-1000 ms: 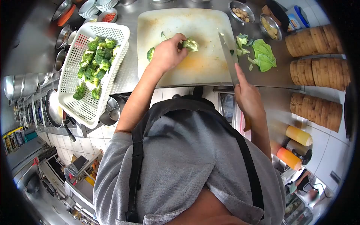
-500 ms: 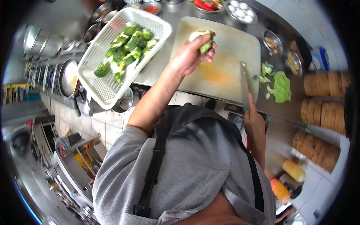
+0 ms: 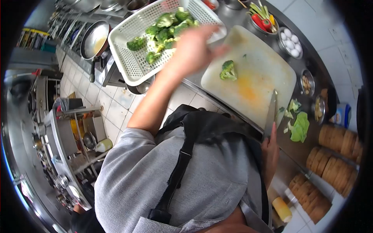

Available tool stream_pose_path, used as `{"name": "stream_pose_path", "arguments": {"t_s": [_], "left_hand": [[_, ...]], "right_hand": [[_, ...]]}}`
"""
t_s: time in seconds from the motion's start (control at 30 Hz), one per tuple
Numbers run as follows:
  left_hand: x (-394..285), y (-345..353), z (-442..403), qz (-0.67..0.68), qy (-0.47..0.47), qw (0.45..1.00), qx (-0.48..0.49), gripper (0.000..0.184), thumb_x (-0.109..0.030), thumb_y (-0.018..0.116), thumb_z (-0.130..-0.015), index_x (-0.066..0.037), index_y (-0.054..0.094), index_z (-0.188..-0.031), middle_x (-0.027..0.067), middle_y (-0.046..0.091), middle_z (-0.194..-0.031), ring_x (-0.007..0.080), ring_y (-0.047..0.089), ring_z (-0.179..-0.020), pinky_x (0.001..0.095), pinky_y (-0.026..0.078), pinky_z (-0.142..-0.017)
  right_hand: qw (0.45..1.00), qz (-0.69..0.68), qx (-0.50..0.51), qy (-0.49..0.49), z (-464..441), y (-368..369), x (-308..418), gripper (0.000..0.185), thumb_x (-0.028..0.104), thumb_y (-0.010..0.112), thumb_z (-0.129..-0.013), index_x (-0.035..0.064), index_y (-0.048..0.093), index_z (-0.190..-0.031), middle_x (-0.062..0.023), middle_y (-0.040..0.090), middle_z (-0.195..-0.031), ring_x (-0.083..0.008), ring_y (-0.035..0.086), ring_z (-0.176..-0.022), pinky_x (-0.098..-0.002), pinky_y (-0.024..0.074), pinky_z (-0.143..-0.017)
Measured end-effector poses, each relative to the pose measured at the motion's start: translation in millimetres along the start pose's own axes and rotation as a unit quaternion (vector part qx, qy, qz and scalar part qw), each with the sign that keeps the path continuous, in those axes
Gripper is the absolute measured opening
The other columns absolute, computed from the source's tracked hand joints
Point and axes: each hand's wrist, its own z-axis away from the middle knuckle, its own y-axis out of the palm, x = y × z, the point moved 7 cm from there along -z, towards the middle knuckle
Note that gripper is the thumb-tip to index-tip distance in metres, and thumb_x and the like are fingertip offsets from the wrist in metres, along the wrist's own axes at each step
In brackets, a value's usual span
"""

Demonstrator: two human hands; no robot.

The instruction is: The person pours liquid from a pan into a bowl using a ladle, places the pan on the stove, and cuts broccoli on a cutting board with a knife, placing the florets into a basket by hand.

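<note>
My left hand (image 3: 192,52), smeared by motion, is over the near right edge of a white perforated basket (image 3: 123,70). Its fingers look spread, and I see nothing held in them. Inside the basket lie several broccoli florets (image 3: 165,20), some hidden behind the hand. A single broccoli floret (image 3: 228,70) rests on the white cutting board (image 3: 268,66), which has an orange stain. My right hand (image 3: 269,149) is closed around the handle of a knife (image 3: 271,112), whose blade lies along the board's right edge. Beside the board are a green leaf (image 3: 300,127) and small trimmings (image 3: 294,105).
Bowls of peppers (image 3: 264,24) and eggs (image 3: 290,43) stand beyond the board. Two small metal bowls (image 3: 307,82) sit to the right, near stacked bamboo steamers (image 3: 332,167). Left of the basket is a frying pan (image 3: 94,40). A metal cart (image 3: 74,138) stands on the tiled floor.
The view has turned. My left hand has gone from above the board, where it held a broccoli floret, to the basket's edge. A floret now lies on the board. My right hand keeps the knife.
</note>
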Motion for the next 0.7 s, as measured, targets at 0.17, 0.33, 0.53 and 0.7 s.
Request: {"name": "stream_pose_path", "arguments": {"t_s": [0.17,0.33,0.53,0.7], "left_hand": [[1,113,45,-0.089,0.095,0.981,0.146,0.067,-0.034,0.08,-0.083,-0.011,0.058,-0.141,0.0141,0.063,-0.135,0.0329,0.062,-0.122,0.0457,0.05,-0.102],[9,131,50,-0.086,0.059,0.972,0.212,0.069,-0.033,0.078,-0.084,-0.009,0.054,-0.144,0.016,0.062,-0.132,0.0341,0.062,-0.121,0.0464,0.049,-0.103],[30,140,49,-0.007,-0.027,0.966,0.258,0.065,-0.032,0.083,-0.08,-0.005,0.061,-0.135,0.0195,0.064,-0.121,0.0374,0.063,-0.115,0.0438,0.051,-0.099],[47,143,49,0.328,-0.147,0.899,0.249,0.059,-0.031,0.084,-0.086,-0.003,0.063,-0.133,0.0071,0.07,-0.108,0.0169,0.065,-0.093,0.0322,0.054,-0.084]], "right_hand": [[0.952,-0.304,0.011,0.004,9,-16,33,0.068,0.007,0.047,-0.099,0.0212,0.034,-0.164,-0.0104,0.067,-0.09,-0.0164,0.061,-0.069,-0.0325,0.0494,-0.063],[0.88,-0.461,0.11,-0.022,-12,27,-6,0.065,0.006,0.051,-0.101,0.0147,0.035,-0.164,-0.0055,0.066,-0.105,-0.0101,0.059,-0.07,-0.0222,0.0462,-0.056],[0.916,-0.386,0.107,-0.038,-13,40,-25,0.065,0.006,0.052,-0.101,0.0149,0.035,-0.163,-0.0078,0.066,-0.107,-0.0095,0.06,-0.071,-0.0216,0.043,-0.049],[0.933,-0.343,0.109,0.012,-5,36,-15,0.064,0.007,0.053,-0.1,0.0179,0.039,-0.162,-0.0078,0.066,-0.11,-0.0109,0.06,-0.074,-0.0246,0.0462,-0.054]]}}
